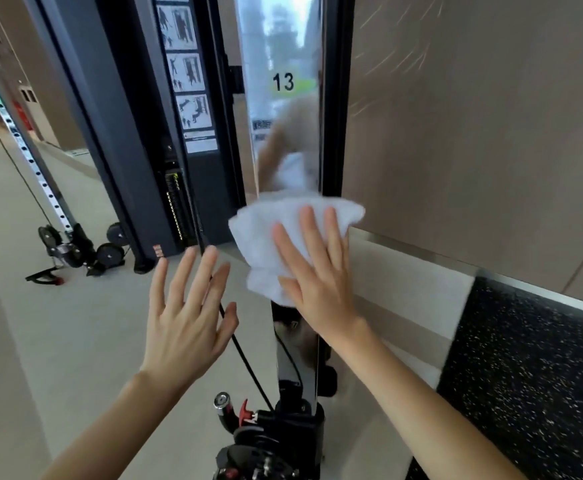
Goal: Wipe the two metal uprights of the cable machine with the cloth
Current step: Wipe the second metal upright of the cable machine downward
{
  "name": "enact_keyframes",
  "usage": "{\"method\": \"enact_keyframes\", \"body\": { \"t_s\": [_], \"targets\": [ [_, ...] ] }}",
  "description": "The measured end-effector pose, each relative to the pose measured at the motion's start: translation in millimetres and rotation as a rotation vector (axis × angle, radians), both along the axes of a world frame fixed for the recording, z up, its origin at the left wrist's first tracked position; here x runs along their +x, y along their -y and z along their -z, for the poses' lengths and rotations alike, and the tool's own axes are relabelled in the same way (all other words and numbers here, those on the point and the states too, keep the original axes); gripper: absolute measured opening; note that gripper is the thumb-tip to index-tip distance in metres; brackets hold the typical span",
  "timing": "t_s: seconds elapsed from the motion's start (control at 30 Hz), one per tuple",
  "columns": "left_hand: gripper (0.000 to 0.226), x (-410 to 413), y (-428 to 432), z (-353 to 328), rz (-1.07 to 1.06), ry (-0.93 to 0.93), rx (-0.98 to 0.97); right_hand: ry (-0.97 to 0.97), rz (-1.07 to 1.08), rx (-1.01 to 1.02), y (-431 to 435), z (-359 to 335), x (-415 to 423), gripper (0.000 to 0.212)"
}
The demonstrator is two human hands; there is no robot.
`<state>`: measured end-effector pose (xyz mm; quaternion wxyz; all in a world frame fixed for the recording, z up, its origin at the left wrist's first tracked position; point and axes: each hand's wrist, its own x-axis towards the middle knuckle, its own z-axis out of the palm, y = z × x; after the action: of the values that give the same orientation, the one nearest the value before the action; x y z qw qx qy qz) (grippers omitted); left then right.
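Note:
A shiny metal upright (pixel 281 109) of the cable machine rises in front of me, marked with the number 13 and mirroring my arm. My right hand (pixel 314 268) lies flat with straight fingers on a white cloth (pixel 265 230), pressing it against this upright at mid height. My left hand (pixel 186 313) hovers to the left with its fingers spread, holding nothing and touching nothing. The second upright (pixel 23 147), white with a row of holes, slants at the far left.
A dark weight-stack column (pixel 134 133) with instruction stickers stands between the uprights. A black cable (pixel 245 358) runs down to the pulley carriage and handle (pixel 248 427) at the near upright's foot. A beige wall is at the right, black speckled flooring (pixel 525 375) below it.

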<state>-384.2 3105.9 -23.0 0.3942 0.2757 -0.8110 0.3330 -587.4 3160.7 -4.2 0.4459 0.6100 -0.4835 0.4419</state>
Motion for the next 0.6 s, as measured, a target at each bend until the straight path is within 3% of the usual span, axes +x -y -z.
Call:
{"method": "enact_keyframes", "body": {
  "t_s": [0.17, 0.3, 0.47, 0.6],
  "targets": [
    [0.050, 8, 10, 30, 0.034, 0.015, 0.009, -0.096, 0.131, 0.168, -18, 108, -1, 0.051],
    [0.050, 14, 26, 35, 0.035, -0.014, 0.026, -0.109, 0.160, 0.159, -15, 74, -1, 0.056],
    [0.048, 10, 41, 36, 0.115, -0.045, 0.047, -0.063, 0.249, 0.128, 2, 11, 14, 0.046],
    [0.047, 17, 45, 37, 0.187, -0.053, 0.054, -0.102, 0.418, 0.176, -1, 67, 21, 0.054]
  ]
}}
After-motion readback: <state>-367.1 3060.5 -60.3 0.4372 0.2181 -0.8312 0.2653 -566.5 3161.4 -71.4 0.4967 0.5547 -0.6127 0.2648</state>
